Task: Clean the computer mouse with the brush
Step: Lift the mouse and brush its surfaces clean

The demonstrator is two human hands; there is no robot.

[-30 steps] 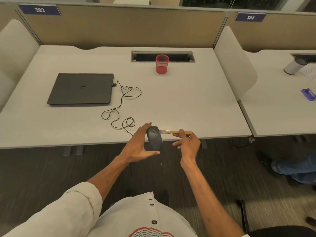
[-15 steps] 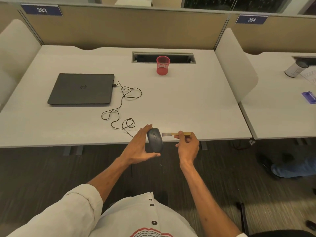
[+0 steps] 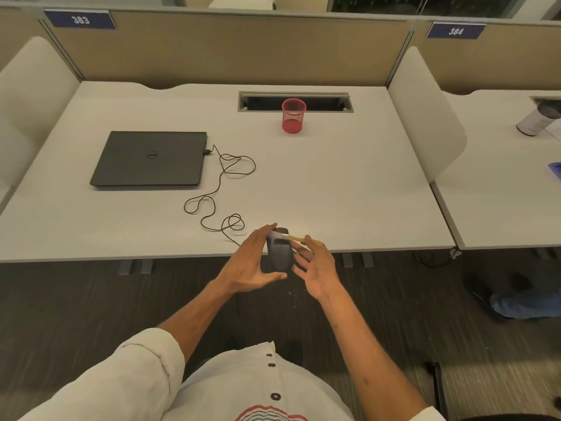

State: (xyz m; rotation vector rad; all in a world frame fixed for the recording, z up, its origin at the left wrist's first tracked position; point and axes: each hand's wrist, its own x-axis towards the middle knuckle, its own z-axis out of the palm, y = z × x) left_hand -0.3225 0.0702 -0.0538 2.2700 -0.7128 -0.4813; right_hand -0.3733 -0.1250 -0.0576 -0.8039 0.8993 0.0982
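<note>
My left hand (image 3: 252,262) grips a dark grey computer mouse (image 3: 280,253) at the near edge of the white desk (image 3: 334,183), top side facing me. Its thin black cable (image 3: 212,202) loops across the desk to the laptop. My right hand (image 3: 315,268) holds a small brush with a yellow handle (image 3: 299,237) between thumb and forefinger, the other fingers spread. The pale bristles lie across the front end of the mouse, touching it.
A closed black laptop (image 3: 148,158) lies at the left of the desk. A red mesh cup (image 3: 293,115) stands before a cable slot (image 3: 296,101). White dividers flank the desk. Another person's shoe and leg (image 3: 516,299) are on the floor at right.
My right hand has swung the brush left, from beside the mouse onto its front end. The hand itself has come closer to the mouse and its fingers have spread.
</note>
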